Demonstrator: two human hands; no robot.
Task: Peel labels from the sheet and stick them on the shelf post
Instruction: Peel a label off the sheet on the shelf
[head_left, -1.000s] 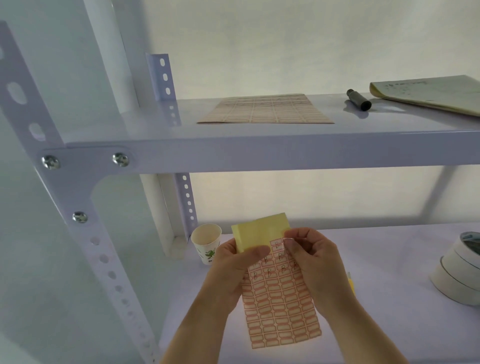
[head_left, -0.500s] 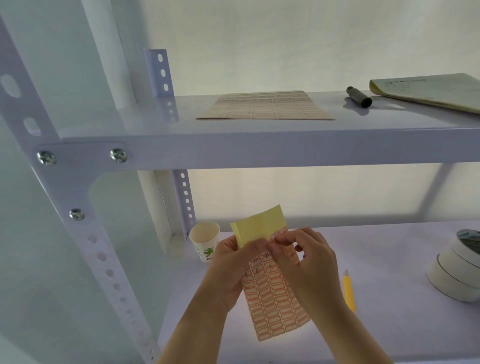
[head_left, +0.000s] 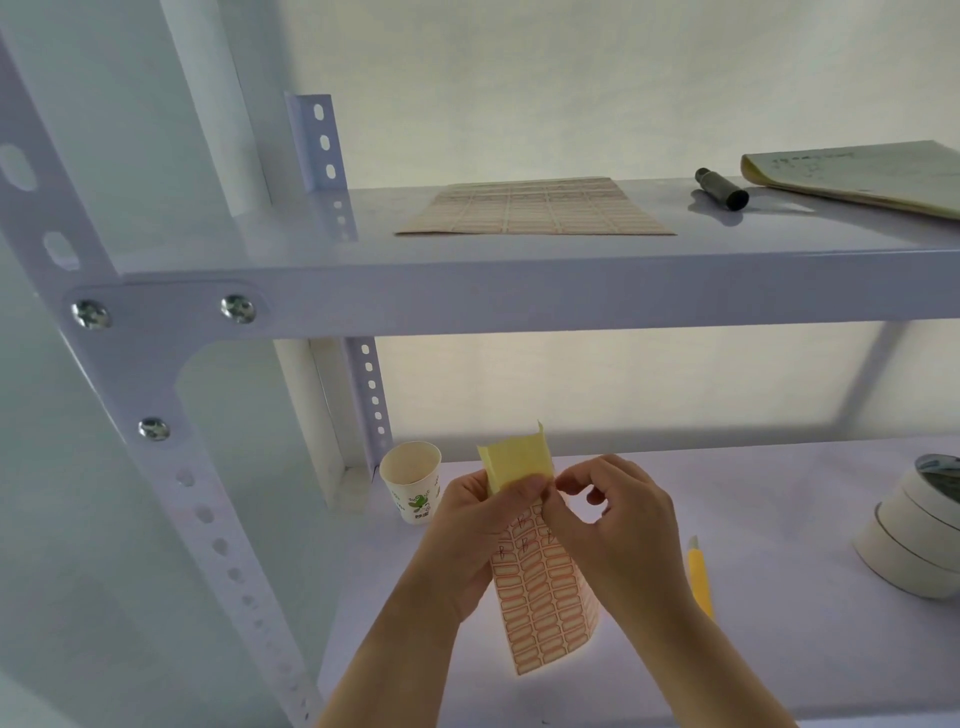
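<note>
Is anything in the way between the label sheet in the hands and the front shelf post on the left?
Nothing visible. The label sheet is held by the left hand and right hand; the space from there to the perforated shelf post is open. The paper cup stands farther back.

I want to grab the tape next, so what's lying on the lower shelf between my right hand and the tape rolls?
In the head view, a yellow utility knife lies just beside the right hand; beyond it the shelf is bare up to the tape rolls.
</note>
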